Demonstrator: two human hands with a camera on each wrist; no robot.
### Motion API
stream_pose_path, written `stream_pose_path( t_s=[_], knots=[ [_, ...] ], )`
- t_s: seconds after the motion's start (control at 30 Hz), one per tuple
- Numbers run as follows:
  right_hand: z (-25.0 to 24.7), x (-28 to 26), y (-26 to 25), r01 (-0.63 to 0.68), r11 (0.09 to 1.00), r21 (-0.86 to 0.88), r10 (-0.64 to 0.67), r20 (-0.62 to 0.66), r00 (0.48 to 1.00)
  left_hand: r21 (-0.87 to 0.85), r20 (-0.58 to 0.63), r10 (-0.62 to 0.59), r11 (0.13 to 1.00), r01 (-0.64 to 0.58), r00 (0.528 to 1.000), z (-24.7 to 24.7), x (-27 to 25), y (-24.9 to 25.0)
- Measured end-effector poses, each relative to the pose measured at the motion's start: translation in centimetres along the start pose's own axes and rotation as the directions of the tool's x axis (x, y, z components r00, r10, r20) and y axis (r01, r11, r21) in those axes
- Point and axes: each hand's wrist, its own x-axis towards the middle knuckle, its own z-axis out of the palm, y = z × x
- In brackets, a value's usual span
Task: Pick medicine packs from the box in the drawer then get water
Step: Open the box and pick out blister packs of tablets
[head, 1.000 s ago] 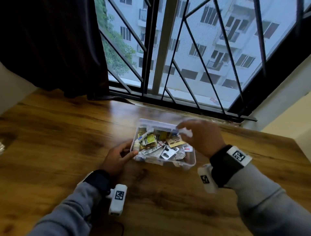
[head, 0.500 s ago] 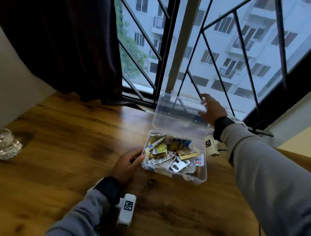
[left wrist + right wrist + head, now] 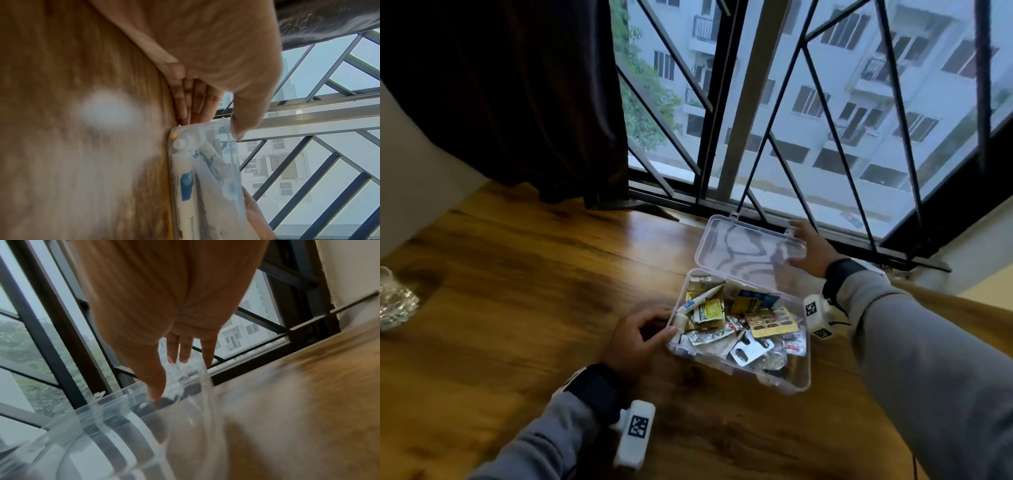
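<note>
A clear plastic box [image 3: 804, 384] lies on the wooden table, filled with medicine packs [image 3: 770, 322], blister strips and a white tube [image 3: 700, 299]. Its clear lid [image 3: 750, 250] stands tilted back toward the window. My left hand [image 3: 654, 334] grips the box's left end, thumb over the rim and fingers against the side; the left wrist view shows this hand [image 3: 211, 125] on the box [image 3: 205, 186]. At the lid's far right corner my right hand [image 3: 799, 245] pinches it. In the right wrist view the thumb is in front of the lid [image 3: 123, 426] and the fingers [image 3: 185, 352] behind.
A cut-glass tumbler [image 3: 393, 301] stands at the table's far left edge. A barred window [image 3: 808, 137] runs along the back of the table, with a dark curtain [image 3: 517, 96] at its left. Bare wood stretches left of and in front of the box.
The lid went from nearly shut to swung open and back toward the window, carried by my right hand. My left hand stayed on the box's left end.
</note>
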Motion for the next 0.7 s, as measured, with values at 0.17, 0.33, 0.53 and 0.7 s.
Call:
stream_pose_path(
  t_s=[0.17,0.33,0.53,0.7],
  knots=[
    [-0.6,-4.4,-1.5,0.059,0.998,0.026,-0.060,0.045,0.997,-0.036,0.023,-0.010,0.999,0.010,1.000,-0.2,0.1,-0.6],
    [0.6,-12.1,-3.2,0.158,0.987,-0.014,-0.158,-0.009,0.987,-0.018,0.103,-0.012,1.000,0.013,0.995,-0.1,0.0,0.0],
    [2.6,-17.6,-2.8,0.110,0.994,-0.012,-0.109,0.048,0.993,0.041,0.165,-0.034,0.999,0.028,0.986,0.6,-0.6,0.3],
    [2.8,-20.5,-3.2,0.095,0.967,-0.236,-0.095,0.010,0.995,0.128,0.212,-0.056,0.991,0.029,0.976,2.5,-2.9,0.6]
  ],
)
